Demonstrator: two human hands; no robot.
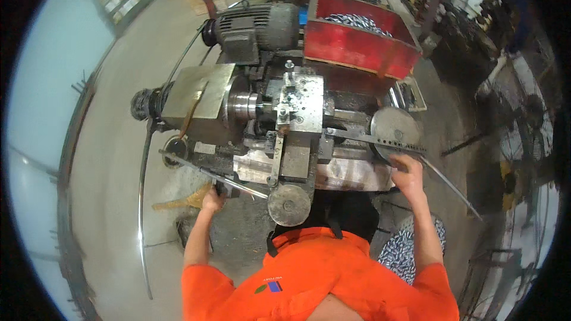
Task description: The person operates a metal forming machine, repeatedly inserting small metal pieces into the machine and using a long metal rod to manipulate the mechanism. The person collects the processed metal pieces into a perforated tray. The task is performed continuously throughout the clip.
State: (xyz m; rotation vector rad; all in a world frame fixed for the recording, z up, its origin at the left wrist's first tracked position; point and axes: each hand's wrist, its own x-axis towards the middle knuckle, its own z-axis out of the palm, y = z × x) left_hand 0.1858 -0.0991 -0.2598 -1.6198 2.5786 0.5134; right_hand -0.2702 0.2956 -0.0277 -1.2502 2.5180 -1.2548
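Note:
A greasy lathe (279, 142) stands in front of me. At its near left, my left hand (213, 200) is closed round a dark handle (220, 188), just below a long shiny rod (211, 173). My right hand (407, 173) has curled fingers at the lower edge of a round metal disc (394, 128), beside a bar with a row of holes (380, 140); what the fingers grip is hidden. Between the hands are the tool block (307, 104) and a round handwheel (289, 205). The spinning-head part, a steel chuck (242, 107), faces the tool block from the left.
Behind the lathe are a ribbed motor (259, 27) and a red bin (357, 47) of small shiny metal pieces (360, 22). More such pieces (407, 252) lie in a heap low at my right. A thin rod (452, 187) slants out past my right hand. Another long rod (143, 202) stands at the left.

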